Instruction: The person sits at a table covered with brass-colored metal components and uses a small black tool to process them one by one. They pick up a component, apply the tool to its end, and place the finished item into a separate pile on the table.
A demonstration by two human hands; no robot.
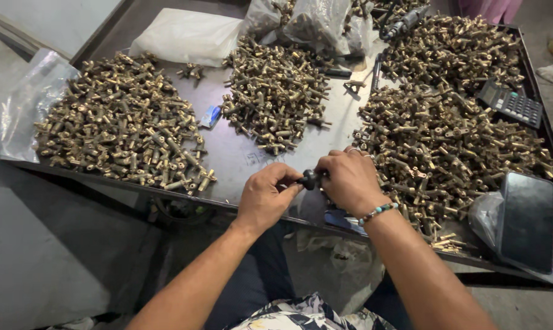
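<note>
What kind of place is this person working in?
Likely a small metal-parts workshop or sorting bench. Heaps of brass fittings cover a metal table, with a calculator beside them, and both hands work a small dark part.

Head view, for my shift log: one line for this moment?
left hand and right hand: gripping dark fitting | brass pile: beside right hand

Dark metal work table [239, 156] bearing three heaps of brass fittings, the middle heap [275, 91] flanked left by a broader heap [120, 125] and right by the largest [453, 122], with a calculator [510, 104] and a black phone [526, 221] beyond the latter.
</note>
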